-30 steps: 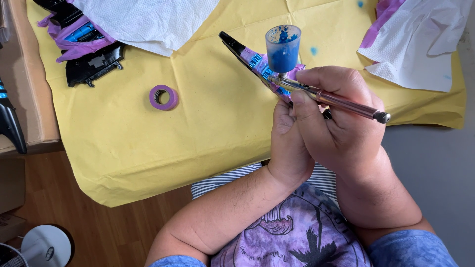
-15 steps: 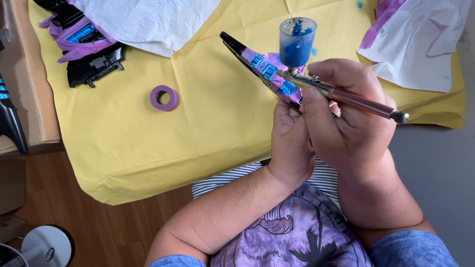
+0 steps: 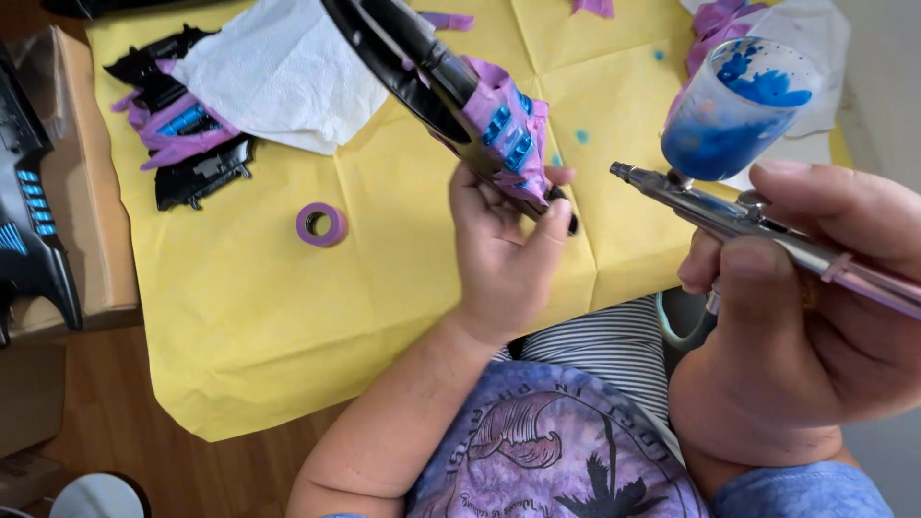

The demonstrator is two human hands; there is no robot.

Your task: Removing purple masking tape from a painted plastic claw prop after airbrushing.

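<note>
Black model part point(image 3: 451, 91), purple tape, blue panels

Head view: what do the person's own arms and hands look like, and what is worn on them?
Both are bare: no gloves, no sleeves reaching the forearms, no watch or bracelet visible. The left hand shows short, unpainted nails. The right hand fills the near corner, and a thin ring may sit on one finger, but that is too blurred to confirm.

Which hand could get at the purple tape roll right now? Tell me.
Probably neither. The tape roll lies in the open on the yellow paper, but the left hand holds the masked black part and the right hand the airbrush.
</note>
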